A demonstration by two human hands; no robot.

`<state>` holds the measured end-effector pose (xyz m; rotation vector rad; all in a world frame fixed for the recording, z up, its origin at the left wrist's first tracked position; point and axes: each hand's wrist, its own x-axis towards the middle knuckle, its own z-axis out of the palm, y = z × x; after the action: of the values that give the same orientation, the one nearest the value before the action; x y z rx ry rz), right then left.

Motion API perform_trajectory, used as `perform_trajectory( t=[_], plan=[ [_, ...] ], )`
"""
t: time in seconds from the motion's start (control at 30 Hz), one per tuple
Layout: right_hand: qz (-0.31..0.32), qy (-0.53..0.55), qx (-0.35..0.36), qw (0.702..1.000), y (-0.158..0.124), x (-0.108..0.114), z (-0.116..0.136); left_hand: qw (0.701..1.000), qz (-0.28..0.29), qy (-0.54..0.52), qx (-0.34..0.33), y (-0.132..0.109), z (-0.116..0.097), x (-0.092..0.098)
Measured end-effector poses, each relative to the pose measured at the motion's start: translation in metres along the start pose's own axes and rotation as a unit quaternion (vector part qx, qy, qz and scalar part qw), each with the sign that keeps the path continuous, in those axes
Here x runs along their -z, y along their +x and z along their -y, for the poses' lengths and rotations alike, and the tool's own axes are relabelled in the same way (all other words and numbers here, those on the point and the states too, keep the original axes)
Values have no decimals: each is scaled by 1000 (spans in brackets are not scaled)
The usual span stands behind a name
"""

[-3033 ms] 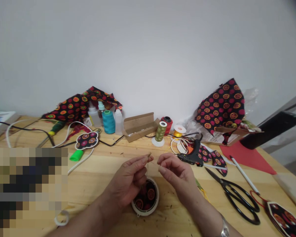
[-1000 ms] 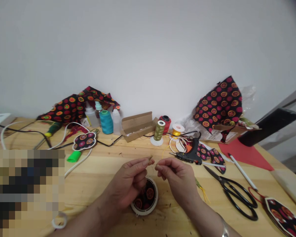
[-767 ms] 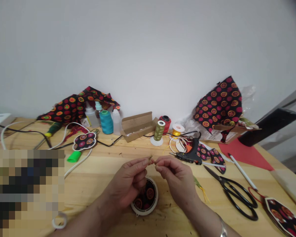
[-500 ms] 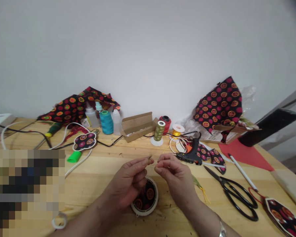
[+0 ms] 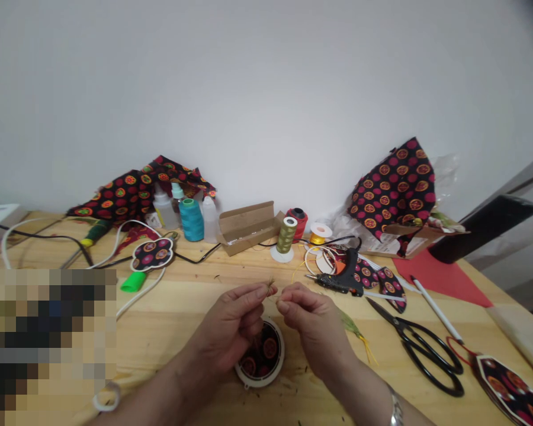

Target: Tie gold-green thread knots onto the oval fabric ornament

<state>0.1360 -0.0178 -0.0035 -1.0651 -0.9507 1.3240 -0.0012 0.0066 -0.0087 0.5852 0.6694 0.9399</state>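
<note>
My left hand [image 5: 233, 319] is closed, its thumb and fingers pinching a small tuft of olive-green thread [image 5: 270, 286] over the middle of the table. Close beside it, my right hand [image 5: 313, 325] is also closed in a pinch at the tuft's right side. Whatever lies between its fingertips is too fine to make out. Below the hands rests a round, white-rimmed disc [image 5: 270, 350] covered in dark patterned fabric, partly hidden by my left hand. A green tassel [image 5: 349, 323] with yellow strands lies just right of my right hand.
Black-handled scissors [image 5: 426, 349] and a white pen [image 5: 437, 310] lie at the right. Behind the hands stand a glue gun [image 5: 344, 278], a green thread spool [image 5: 286, 236], a teal thread cone [image 5: 192, 220] and a cardboard box [image 5: 251, 228]. A flower-shaped fabric piece [image 5: 153, 255] lies left.
My right hand has moved slightly left, closer to my left hand, and its fingers have curled in more. More of the tassel shows. My left hand keeps its pinch on the thread tuft.
</note>
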Motion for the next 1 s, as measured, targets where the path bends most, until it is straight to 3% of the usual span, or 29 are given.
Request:
perform_trajectory(
  t=[0.27, 0.53, 0.77, 1.0],
  plan=[
    [24, 94, -74, 993, -1, 0, -2, 999, -4, 35, -14, -2, 1, 1],
    [4, 88, -92, 992, -1, -4, -1, 986, -67, 129, -84, -1, 7, 1],
    [-14, 91, -96, 991, -1, -6, 1, 921, -127, 317, -188, -5, 5, -2],
    [-7, 120, -67, 990, -2, -7, 0, 868, -112, 409, -258, -7, 4, -3]
  ],
)
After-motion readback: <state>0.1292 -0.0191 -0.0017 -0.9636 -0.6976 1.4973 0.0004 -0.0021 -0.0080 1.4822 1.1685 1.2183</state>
